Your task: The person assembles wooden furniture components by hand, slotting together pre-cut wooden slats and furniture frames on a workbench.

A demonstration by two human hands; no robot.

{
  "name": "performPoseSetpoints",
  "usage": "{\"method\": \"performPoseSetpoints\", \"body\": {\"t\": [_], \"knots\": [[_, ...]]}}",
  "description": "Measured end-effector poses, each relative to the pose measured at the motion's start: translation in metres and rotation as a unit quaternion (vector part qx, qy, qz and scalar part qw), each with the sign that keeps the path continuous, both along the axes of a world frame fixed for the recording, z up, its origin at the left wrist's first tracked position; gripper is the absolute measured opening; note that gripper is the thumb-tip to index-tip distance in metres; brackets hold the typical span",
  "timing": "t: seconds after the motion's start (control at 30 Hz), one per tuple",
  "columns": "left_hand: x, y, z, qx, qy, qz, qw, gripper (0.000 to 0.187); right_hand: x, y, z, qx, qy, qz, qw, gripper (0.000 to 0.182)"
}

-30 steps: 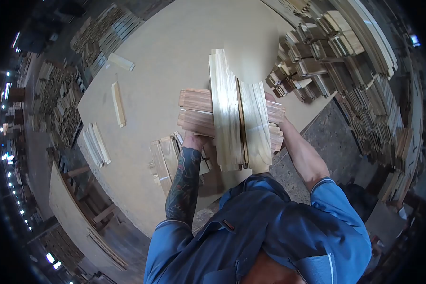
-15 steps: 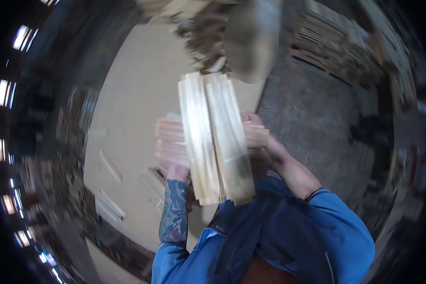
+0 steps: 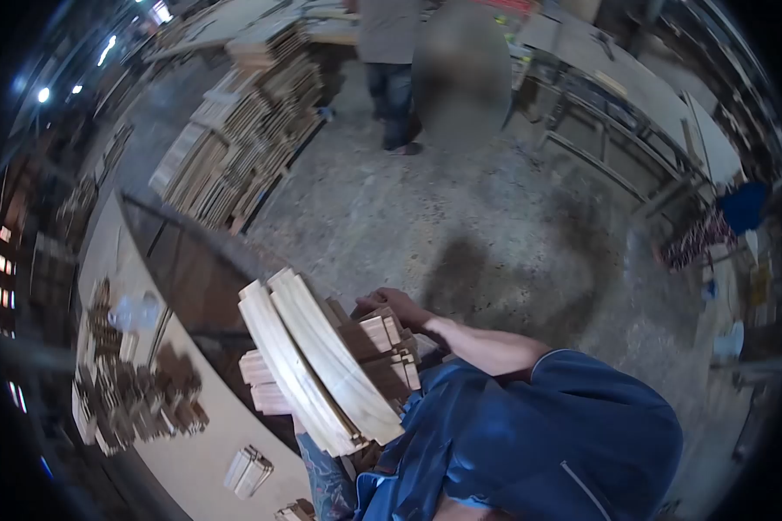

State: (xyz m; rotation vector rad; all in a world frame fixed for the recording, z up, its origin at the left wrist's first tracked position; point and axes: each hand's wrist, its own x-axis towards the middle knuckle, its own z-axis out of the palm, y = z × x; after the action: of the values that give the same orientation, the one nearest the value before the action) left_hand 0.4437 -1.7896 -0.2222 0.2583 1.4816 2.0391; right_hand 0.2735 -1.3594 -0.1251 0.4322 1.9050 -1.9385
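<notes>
A stack of wooden slats (image 3: pixel 321 356) is carried against my body, tilted, with two long curved bundles lying across shorter pieces. Some shorter slats (image 3: pixel 265 382) jut out on the left, others on the right below my right hand. My right hand (image 3: pixel 393 306) is curled at the far side of the stack, its fingers partly hidden by the wood. Under the near left side runs my left forearm (image 3: pixel 326 478); the stack covers my left hand, so its fingers do not show.
On the pale table (image 3: pixel 169 425) at left lie piled wood pieces (image 3: pixel 135 391) and a small bundle (image 3: pixel 248 471). Tall slat stacks (image 3: pixel 243 130) stand on the floor ahead. A person (image 3: pixel 389 69) stands at the far side, another (image 3: pixel 730 221) at right, near a long workbench (image 3: pixel 621 78).
My view has swung to the right, away from the table, toward the open floor and the other people. The slat stack has stayed in my arms.
</notes>
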Motion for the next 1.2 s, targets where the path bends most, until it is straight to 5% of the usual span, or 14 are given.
{"method": "performPoseSetpoints", "body": {"t": [0.13, 0.17, 0.23, 0.27, 0.4, 0.47, 0.57, 0.63, 0.7, 0.9, 0.93, 0.97, 1.07, 1.2], "knots": [[-0.11, 0.127, -0.004, 0.013, 0.055, -0.064, 0.996, 0.052, 0.033, 0.126, 0.001, -0.022, 0.046, -0.111, 0.992, 0.056], [-0.139, 0.171, 0.004, 0.012, 0.061, -0.076, 0.995, 0.052, 0.033, 0.153, -0.037, 0.027, 0.011, -0.12, 0.992, 0.057], [-0.191, 0.277, 0.013, 0.012, 0.075, -0.101, 0.992, 0.052, 0.054, 0.212, 0.003, 0.083, 0.005, -0.215, 0.973, 0.057], [-0.22, 0.342, 0.021, 0.013, 0.085, -0.113, 0.99, 0.052, 0.053, 0.244, -0.074, -0.003, 0.025, -0.232, 0.972, 0.056], [-0.258, 0.47, 0.007, 0.019, 0.13, -0.159, 0.978, 0.051, 0.093, 0.348, 0.019, -0.091, 0.18, -0.365, 0.909, 0.057], [-0.287, 0.557, 0.0, 0.025, 0.146, -0.182, 0.972, 0.051, 0.092, 0.413, 0.005, -0.142, 0.238, -0.384, 0.881, 0.056], [-0.302, 0.696, -0.002, 0.03, 0.156, -0.213, 0.964, 0.051, 0.101, 0.532, -0.069, -0.054, 0.086, -0.462, 0.881, 0.052], [-0.31, 0.823, 0.015, 0.028, 0.164, -0.234, 0.958, 0.051, 0.107, 0.587, -0.054, -0.012, 0.116, -0.533, 0.838, 0.041], [-0.319, 0.894, 0.02, 0.027, 0.177, -0.25, 0.952, 0.05, 0.127, 0.667, -0.131, 0.052, 0.218, -0.493, 0.841, 0.034], [-0.34, 1.134, 0.02, 0.017, 0.218, -0.345, 0.913, 0.05, 0.127, 0.765, 0.104, -0.015, 0.163, -0.628, 0.761, 0.036], [-0.341, 1.174, 0.014, 0.023, 0.224, -0.372, 0.9, 0.05, 0.253, 0.711, 0.08, -0.011, 0.163, -0.649, 0.743, 0.036], [-0.339, 1.217, 0.008, 0.032, 0.232, -0.396, 0.888, 0.05, 0.29, 0.727, 0.004, -0.023, 0.16, -0.669, 0.725, 0.036], [-0.334, 1.33, -0.004, 0.043, 0.249, -0.449, 0.857, 0.049, 0.272, 0.825, -0.054, -0.072, 0.148, -0.713, 0.681, 0.035], [-0.317, 1.462, -0.008, 0.052, 0.269, -0.507, 0.818, 0.049, 0.189, 1.077, -0.057, -0.126, 0.137, -0.756, 0.628, 0.036]]}}
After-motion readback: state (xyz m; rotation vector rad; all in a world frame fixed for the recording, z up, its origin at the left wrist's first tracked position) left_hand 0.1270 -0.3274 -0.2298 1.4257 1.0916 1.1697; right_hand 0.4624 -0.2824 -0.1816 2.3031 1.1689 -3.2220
